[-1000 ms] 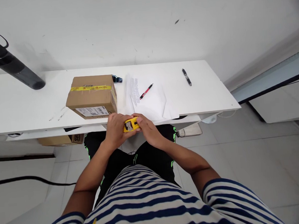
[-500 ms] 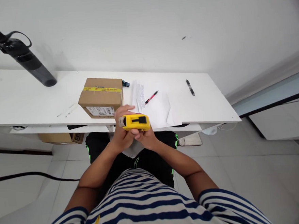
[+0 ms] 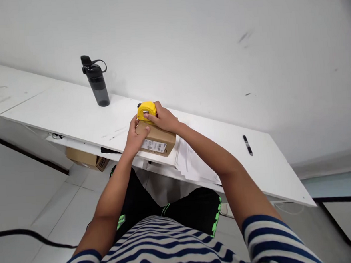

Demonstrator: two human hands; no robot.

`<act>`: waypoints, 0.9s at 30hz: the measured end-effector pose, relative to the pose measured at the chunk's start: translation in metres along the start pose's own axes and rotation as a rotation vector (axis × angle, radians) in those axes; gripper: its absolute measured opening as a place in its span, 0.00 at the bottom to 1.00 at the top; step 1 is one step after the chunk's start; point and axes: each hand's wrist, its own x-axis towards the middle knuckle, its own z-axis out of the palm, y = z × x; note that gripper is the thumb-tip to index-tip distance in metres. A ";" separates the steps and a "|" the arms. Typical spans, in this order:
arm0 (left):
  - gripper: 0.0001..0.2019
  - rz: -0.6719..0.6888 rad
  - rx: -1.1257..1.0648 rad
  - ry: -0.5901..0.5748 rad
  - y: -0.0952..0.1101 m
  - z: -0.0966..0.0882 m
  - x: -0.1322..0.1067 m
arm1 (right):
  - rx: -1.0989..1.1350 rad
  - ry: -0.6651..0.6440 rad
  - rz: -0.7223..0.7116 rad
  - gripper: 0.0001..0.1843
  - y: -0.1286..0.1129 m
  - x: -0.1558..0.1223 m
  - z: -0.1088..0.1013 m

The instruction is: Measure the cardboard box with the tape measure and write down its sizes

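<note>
A yellow tape measure (image 3: 145,108) is gripped in my right hand (image 3: 166,118), its side turned toward me, over the far left part of a cardboard box (image 3: 166,137). The box sits on the white desk near the front edge, with a white label on its near side. My left hand (image 3: 134,138) is at the box's left end, thumb over the top edge and fingers along the far left side. Whether any of the tape's blade is pulled out between the hands, I cannot make out.
A dark water bottle (image 3: 98,86) stands upright near the wall, left of the box. White papers (image 3: 192,164) lie right of the box, partly under my right forearm. A black pen (image 3: 248,145) lies farther right on the desk (image 3: 230,143). Another carton (image 3: 85,158) is below the desk.
Both hands have moved from in front of the desk's edge up to the box. The tape measure has turned onto its side view and is in my right hand. The view has shifted and tilted.
</note>
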 end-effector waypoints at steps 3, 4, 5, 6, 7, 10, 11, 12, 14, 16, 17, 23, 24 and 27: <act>0.40 -0.020 -0.111 -0.030 -0.003 0.005 -0.005 | -0.065 -0.044 -0.026 0.27 -0.004 0.005 0.009; 0.41 -0.020 -0.126 -0.029 -0.003 0.006 -0.007 | -0.082 -0.058 -0.032 0.27 -0.005 0.006 0.009; 0.41 -0.020 -0.131 -0.026 -0.002 0.006 -0.009 | -0.092 -0.072 -0.036 0.27 -0.005 0.006 0.009; 0.40 -0.022 -0.126 -0.021 -0.001 0.006 -0.010 | -0.099 -0.084 -0.036 0.27 -0.006 0.006 0.008; 0.38 -0.024 -0.115 -0.010 0.000 0.005 -0.011 | -0.107 -0.090 -0.032 0.28 -0.005 0.005 0.006; 0.33 -0.038 -0.076 0.030 0.001 0.005 -0.011 | -0.138 -0.095 -0.002 0.29 -0.001 -0.002 -0.002; 0.32 -0.044 -0.065 0.041 0.001 0.005 -0.010 | -0.148 -0.096 0.014 0.29 0.001 -0.008 -0.007; 0.32 -0.049 -0.056 0.049 0.001 0.005 -0.010 | -0.153 -0.098 0.033 0.29 0.005 -0.016 -0.012; 0.33 -0.058 -0.044 0.062 0.001 0.006 -0.009 | -0.159 -0.097 0.080 0.29 0.013 -0.036 -0.026; 0.32 -0.061 -0.038 0.074 0.000 0.007 -0.008 | -0.183 -0.084 0.137 0.29 0.023 -0.059 -0.041; 0.32 -0.058 -0.034 0.082 0.000 0.007 -0.008 | -0.196 -0.073 0.165 0.29 0.029 -0.071 -0.048; 0.31 -0.053 -0.040 0.124 -0.003 0.007 -0.005 | -0.179 -0.017 0.274 0.27 0.060 -0.121 -0.073; 0.31 -0.056 -0.044 0.127 -0.004 0.007 -0.004 | -0.165 -0.005 0.280 0.27 0.063 -0.124 -0.073; 0.31 -0.056 -0.054 0.139 -0.006 0.009 0.000 | -0.132 0.032 0.272 0.28 0.070 -0.126 -0.074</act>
